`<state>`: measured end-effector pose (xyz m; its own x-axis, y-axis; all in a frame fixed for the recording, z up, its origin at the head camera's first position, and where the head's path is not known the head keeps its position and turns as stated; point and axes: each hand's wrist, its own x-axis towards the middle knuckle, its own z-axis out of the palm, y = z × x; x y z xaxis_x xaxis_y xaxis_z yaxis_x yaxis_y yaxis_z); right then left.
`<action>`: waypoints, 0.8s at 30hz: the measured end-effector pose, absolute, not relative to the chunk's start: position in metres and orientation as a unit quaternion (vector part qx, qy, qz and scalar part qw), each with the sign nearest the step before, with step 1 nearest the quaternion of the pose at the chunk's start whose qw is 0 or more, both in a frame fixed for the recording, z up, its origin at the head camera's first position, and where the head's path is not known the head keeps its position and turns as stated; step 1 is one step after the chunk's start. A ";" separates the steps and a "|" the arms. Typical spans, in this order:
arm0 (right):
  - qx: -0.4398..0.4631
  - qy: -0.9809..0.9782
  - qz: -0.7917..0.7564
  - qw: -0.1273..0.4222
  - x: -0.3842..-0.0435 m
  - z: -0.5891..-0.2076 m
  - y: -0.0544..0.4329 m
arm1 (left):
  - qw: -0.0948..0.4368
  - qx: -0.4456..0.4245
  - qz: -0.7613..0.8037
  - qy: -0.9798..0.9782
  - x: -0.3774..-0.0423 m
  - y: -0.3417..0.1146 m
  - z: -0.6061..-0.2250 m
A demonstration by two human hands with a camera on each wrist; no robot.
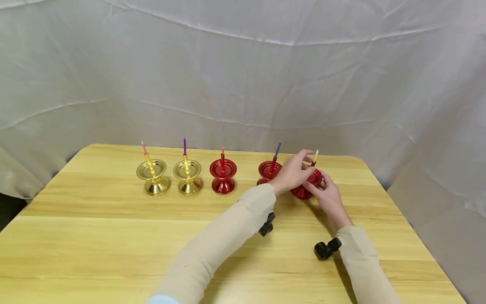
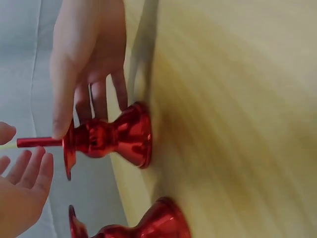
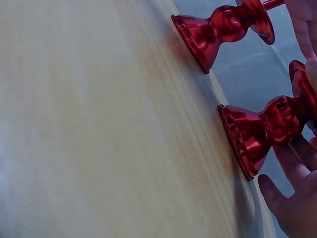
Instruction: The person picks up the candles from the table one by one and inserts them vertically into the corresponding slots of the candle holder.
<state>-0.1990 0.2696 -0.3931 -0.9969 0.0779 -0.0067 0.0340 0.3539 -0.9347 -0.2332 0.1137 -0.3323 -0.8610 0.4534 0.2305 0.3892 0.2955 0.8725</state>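
Observation:
At the right of the row stands a shiny red candle holder (image 1: 301, 193) with a pale yellow candle (image 1: 316, 155) upright in its narrow red tube (image 2: 39, 142). My right hand (image 1: 329, 195) holds this holder by its dish, thumb at the rim (image 2: 68, 161) and fingers reaching behind and beneath. My left hand (image 1: 294, 171) is at the candle from the left, thumb and fingers spread apart close around it and the tube. Just left of these, a second red candle holder (image 1: 265, 169) carries a blue candle (image 1: 278, 148), partly hidden by the left hand and wrist.
Farther left along the back of the wooden table (image 1: 125, 245) are a red candle holder (image 1: 223, 185) with a pink candle and two gold candle holders (image 1: 190, 185) with purple and pink candles. A pale cloth (image 1: 228, 76) hangs behind the table.

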 end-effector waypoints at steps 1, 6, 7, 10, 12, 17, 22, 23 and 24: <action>-0.035 -0.823 0.567 0.019 -0.199 -0.393 0.270 | 0.033 0.265 0.532 0.804 -0.232 0.113 -0.335; -0.035 -0.823 0.566 0.019 -0.204 -0.394 0.269 | 0.048 0.275 0.523 0.805 -0.221 0.102 -0.344; -0.035 -0.822 0.568 0.020 -0.205 -0.394 0.269 | 0.053 0.280 0.518 0.807 -0.218 0.099 -0.345; -0.030 -0.823 0.566 0.017 -0.207 -0.395 0.270 | 0.070 0.294 0.500 0.812 -0.206 0.084 -0.350; -0.024 -0.830 0.557 0.018 -0.208 -0.396 0.270 | 0.077 0.304 0.486 0.816 -0.198 0.069 -0.356; -0.016 -0.849 0.527 0.021 -0.207 -0.396 0.273 | 0.079 0.317 0.462 0.824 -0.176 0.023 -0.371; -0.011 -0.855 0.519 0.010 -0.201 -0.392 0.277 | 0.010 0.323 0.375 0.869 -0.151 -0.023 -0.378; -0.009 -0.855 0.519 0.009 -0.198 -0.391 0.278 | -0.014 0.327 0.342 0.881 -0.147 -0.032 -0.378; -0.006 -0.855 0.519 0.011 -0.195 -0.390 0.278 | -0.039 0.330 0.305 0.892 -0.142 -0.039 -0.379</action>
<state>-0.1950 0.2785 -0.3901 -0.9997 0.0212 0.0120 -0.0008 0.4621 -0.8868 -0.1424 -0.0394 -0.3789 -0.7794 0.5646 0.2715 0.6126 0.5959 0.5193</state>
